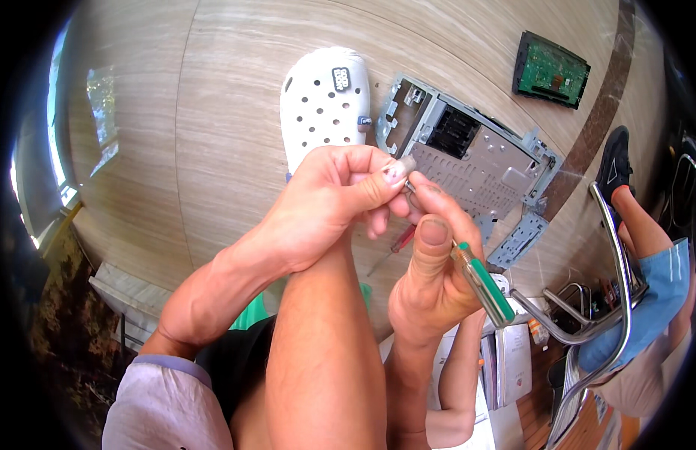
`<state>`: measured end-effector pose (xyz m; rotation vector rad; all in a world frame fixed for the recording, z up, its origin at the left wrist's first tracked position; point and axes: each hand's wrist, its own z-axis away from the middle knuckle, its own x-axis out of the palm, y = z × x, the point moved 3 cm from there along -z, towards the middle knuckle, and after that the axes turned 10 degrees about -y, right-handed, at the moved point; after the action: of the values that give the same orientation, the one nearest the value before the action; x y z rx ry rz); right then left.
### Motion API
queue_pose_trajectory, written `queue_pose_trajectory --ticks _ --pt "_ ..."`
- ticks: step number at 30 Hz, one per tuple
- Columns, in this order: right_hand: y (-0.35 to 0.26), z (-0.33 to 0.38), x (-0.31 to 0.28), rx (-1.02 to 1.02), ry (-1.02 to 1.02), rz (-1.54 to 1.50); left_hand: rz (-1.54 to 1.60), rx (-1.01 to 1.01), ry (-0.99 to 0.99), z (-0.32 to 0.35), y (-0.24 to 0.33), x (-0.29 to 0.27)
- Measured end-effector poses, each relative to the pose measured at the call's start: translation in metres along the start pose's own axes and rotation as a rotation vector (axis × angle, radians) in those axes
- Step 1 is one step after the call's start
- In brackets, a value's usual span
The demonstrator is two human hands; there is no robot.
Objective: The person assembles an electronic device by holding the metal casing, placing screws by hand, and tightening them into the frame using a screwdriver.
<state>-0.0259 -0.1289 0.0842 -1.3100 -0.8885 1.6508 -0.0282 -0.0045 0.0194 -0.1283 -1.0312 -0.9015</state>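
Note:
Above my raised bare leg, my two hands are close together. My left hand [340,191] is closed in a pinch, with a small greyish piece [409,163] at the thumb tip; its kind is too small to tell. A screwdriver [489,291] with a green and clear handle rests in my right hand [434,281]. Its thin shaft passes behind the right thumb and points up-left to the left fingertips, where fingers partly hide the tip. Beyond the hands, on the floor, lies an opened metal chassis [505,180] with a black slotted part.
A white clog [325,97] is on my foot, left of the chassis. Farther right lies a green circuit board in a black frame [550,71]. A red-handled screwdriver [403,238] is behind my hands. At right, a seated person [648,262] is beside a metal-framed chair [625,300].

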Motion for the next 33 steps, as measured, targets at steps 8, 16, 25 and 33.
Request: queue_pose_trajectory --ticks 8,16,25,33 --pt "0.006 0.003 -0.006 0.060 0.021 -0.214 -0.065 -0.025 0.005 0.002 0.005 0.008" --pt "0.010 0.012 -0.014 0.112 -0.043 -0.209 -0.101 -0.054 -0.025 0.001 0.005 0.009" --pt "0.005 0.014 -0.013 0.009 -0.012 0.028 -0.116 -0.077 -0.040 0.002 0.006 0.009" --pt "-0.008 0.026 -0.018 0.051 0.191 -0.243 -0.211 -0.099 -0.072 0.002 0.008 0.010"
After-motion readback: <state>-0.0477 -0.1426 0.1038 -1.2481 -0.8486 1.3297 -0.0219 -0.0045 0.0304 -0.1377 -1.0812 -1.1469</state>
